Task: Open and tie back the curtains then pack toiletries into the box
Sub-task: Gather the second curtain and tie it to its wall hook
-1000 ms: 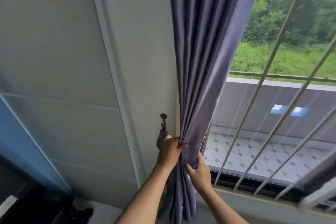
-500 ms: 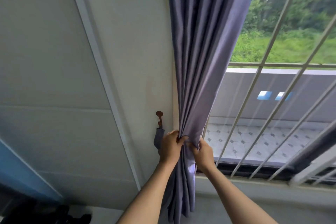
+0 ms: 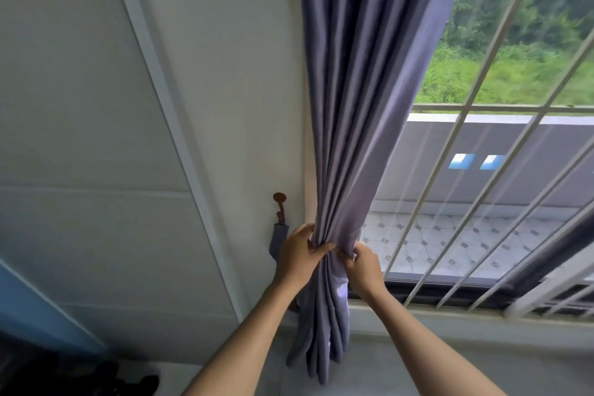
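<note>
Ok so both hands are on the curtain [image 3: 360,100] rn. It's a purple-grey one, bunched into tight folds against the wall at the window's edge, hanging from above down past my wrists. My left hand [image 3: 297,255] is wrapped round the gathered fabric from the wall side, thumb across the front, fingers closed on the bundle. My right hand [image 3: 361,262] is pinching the folds from the window side, closed on the cloth too, w/ the two hands nearly touching at the pinch point.

Just above and to the outside of my left hand there's a small brown hook [image 3: 279,204] on the wall, w/ what looks like a strip of the same fabric, prob the tieback [image 3: 278,239], dangling from it behind my left knuckles. Can't tell if my fingers are touching it tbh.

Beyond my right hand are the white window bars [image 3: 463,125], w/ greenery outside.
</note>
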`<action>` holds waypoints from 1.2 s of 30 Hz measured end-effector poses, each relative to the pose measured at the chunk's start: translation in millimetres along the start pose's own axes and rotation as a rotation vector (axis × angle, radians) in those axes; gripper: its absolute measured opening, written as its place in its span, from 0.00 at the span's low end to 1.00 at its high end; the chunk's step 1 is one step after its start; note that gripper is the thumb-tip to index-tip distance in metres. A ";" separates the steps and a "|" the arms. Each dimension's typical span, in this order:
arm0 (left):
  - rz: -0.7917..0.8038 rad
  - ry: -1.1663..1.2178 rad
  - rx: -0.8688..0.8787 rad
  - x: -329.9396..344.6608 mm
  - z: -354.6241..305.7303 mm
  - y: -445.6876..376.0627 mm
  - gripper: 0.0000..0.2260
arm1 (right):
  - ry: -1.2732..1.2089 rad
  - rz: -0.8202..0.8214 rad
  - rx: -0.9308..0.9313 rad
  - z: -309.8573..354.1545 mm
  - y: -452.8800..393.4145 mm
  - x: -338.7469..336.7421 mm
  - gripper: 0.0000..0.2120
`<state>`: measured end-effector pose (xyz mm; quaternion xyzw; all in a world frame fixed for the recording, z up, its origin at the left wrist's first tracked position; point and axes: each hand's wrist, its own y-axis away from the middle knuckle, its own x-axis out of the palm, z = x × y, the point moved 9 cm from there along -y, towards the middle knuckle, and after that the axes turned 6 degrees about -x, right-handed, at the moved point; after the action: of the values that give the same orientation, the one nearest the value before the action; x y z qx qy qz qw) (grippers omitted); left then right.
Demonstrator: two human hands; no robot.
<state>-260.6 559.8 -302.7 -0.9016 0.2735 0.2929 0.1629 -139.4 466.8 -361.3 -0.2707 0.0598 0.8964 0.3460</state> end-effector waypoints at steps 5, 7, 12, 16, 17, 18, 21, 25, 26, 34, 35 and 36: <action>-0.045 -0.019 -0.010 -0.7 -1.9 -8.7 0.09 | -0.028 -0.011 0.018 -5.2 -0.2 1.9 0.11; -0.031 0.002 -0.010 2.1 -3.1 -11.6 0.09 | -0.048 -0.009 0.031 -8.6 -0.5 2.8 0.08; -0.008 0.036 -0.018 8.2 -1.6 -14.3 0.11 | -0.082 0.035 0.082 -17.6 -7.0 2.4 0.10; 0.008 0.070 -0.037 9.2 -2.2 -14.4 0.10 | -0.094 0.034 0.092 -19.4 -9.3 4.7 0.12; 0.019 0.104 -0.039 8.3 -2.5 -13.0 0.11 | -0.099 0.030 0.090 -19.8 -8.8 6.0 0.12; 0.036 0.154 -0.042 7.1 -2.5 -10.6 0.13 | -0.106 0.027 0.087 -21.2 -8.5 7.9 0.12; -0.009 0.333 -0.117 -5.3 17.1 -2.5 0.23 | -0.122 0.021 0.075 -22.4 -8.9 12.9 0.14; -0.279 0.307 -0.347 -30.3 83.0 -8.9 0.17 | -0.087 -0.009 0.066 -21.5 -16.0 8.4 0.16; -0.291 0.227 -0.396 -32.6 97.3 -14.0 0.15 | -0.075 -0.015 0.062 -20.9 -17.4 6.6 0.17; -0.007 0.095 -0.407 3.7 125.1 -42.3 0.12 | 0.048 -0.089 -0.031 -9.0 -15.1 -2.3 0.12; -0.006 0.081 -0.439 6.3 126.8 -40.6 0.10 | 0.086 -0.099 -0.039 -5.7 -13.6 -3.5 0.12; 0.008 0.068 -0.463 10.2 128.3 -37.8 0.08 | 0.126 -0.116 -0.050 -3.0 -12.1 -5.1 0.13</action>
<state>-287.8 644.1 -403.5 -0.9232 0.2079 0.3179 -0.0588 -127.0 472.0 -360.1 -0.3379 0.0433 0.8574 0.3858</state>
